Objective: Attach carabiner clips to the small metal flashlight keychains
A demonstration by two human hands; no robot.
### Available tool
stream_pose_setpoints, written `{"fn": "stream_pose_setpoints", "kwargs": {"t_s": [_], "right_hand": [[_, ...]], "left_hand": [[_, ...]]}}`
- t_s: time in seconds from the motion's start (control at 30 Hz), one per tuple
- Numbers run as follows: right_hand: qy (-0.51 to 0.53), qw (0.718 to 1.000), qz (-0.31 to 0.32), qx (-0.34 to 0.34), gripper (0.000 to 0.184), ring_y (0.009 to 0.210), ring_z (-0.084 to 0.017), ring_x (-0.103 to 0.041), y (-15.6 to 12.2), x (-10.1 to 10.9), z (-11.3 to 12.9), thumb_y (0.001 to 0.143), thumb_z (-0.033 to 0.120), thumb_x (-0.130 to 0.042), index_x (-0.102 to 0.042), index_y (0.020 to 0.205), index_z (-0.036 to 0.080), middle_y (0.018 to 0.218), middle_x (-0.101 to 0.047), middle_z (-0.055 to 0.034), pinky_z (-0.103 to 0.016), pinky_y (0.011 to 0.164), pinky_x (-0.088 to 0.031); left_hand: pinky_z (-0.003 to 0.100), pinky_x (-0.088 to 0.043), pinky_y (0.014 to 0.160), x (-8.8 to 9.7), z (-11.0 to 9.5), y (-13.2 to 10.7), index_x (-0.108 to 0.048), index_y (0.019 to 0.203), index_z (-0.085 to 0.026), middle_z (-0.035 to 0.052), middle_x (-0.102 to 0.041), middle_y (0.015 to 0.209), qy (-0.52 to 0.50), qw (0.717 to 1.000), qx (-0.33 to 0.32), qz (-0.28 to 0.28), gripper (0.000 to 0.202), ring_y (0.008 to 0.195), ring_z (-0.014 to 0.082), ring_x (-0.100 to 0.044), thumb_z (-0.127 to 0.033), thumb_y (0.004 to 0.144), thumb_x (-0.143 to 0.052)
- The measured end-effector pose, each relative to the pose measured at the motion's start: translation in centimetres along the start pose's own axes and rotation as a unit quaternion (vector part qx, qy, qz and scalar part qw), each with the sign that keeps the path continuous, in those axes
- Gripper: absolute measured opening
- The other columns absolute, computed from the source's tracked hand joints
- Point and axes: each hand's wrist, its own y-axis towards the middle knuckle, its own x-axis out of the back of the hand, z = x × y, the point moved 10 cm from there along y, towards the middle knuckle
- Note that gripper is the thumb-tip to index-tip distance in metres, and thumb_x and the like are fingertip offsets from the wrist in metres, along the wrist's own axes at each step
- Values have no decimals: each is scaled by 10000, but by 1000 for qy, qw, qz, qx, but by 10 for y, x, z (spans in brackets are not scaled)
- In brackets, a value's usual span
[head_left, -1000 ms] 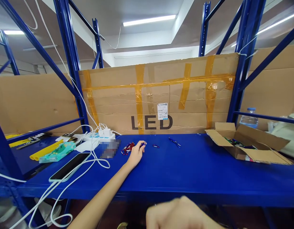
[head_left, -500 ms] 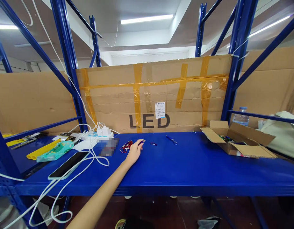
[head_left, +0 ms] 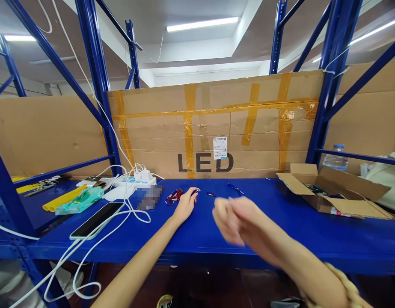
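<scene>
My left hand point(head_left: 185, 206) lies far out on the blue shelf point(head_left: 248, 239), fingers curled round a small purple clip point(head_left: 194, 192) with a metal ring at its end. A bunch of red clips point(head_left: 173, 196) lies just left of that hand. Two more small clips lie to the right, a purple one point(head_left: 211, 194) and a blue one point(head_left: 236, 188). My right hand point(head_left: 232, 219) is in the air over the shelf's front, smeared by motion, so its fingers are not readable. A beaded bracelet shows on that wrist.
A phone point(head_left: 96, 220) on a white cable point(head_left: 88, 252) lies at the left, beside a power strip point(head_left: 138, 180), a green packet point(head_left: 79, 201) and yellow strips. An open cardboard box point(head_left: 335, 192) sits at the right. A taped "LED" carton point(head_left: 216, 128) walls the back.
My right hand, out of view half a second ago, has swung up into view over the shelf front. The left hand stays on the purple clip.
</scene>
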Motion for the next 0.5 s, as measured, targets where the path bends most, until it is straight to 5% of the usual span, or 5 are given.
{"fn": "stream_pose_setpoints", "kwargs": {"t_s": [0.1,0.17,0.23,0.33,0.5], "right_hand": [[-150,985,-87,5,325,636,-118,-504,81,46,-16,753,457,-515,-658,841,179,739,-595,-35,-250,605,-409],[-310,938,-151,-31,215,689,-128,-531,113,78,-43,716,340,-577,-666,851,198,842,-627,-20,-251,638,-406],[-404,897,-151,-99,208,778,-141,-560,130,96,-81,756,313,-540,-662,909,242,917,-633,2,-253,670,-410],[-441,877,-123,-148,295,907,-159,-566,137,101,-125,767,330,-550,-628,1022,203,995,-621,-34,-243,732,-419],[-470,861,-100,-166,285,922,-187,-570,141,94,-151,771,371,-557,-653,964,184,1004,-612,-64,-256,733,-420]], "left_hand": [[230,-371,642,-1,-1,0,-478,1006,-147,-3,-498,655,10,1000,-6,3,273,628,116,-481,-304,878,-295],[231,-365,645,-2,0,-1,-462,1012,-160,-10,-494,653,24,1000,0,10,263,624,114,-479,-314,883,-292],[235,-361,652,-3,1,-1,-453,1005,-172,-13,-498,656,30,999,12,16,252,629,115,-483,-322,887,-288],[235,-360,653,-3,1,-2,-438,1006,-180,-16,-501,654,24,999,23,22,249,629,115,-490,-325,892,-272],[229,-357,644,-6,2,-2,-433,998,-189,-23,-495,648,30,999,29,35,242,612,111,-487,-327,896,-262]]}}
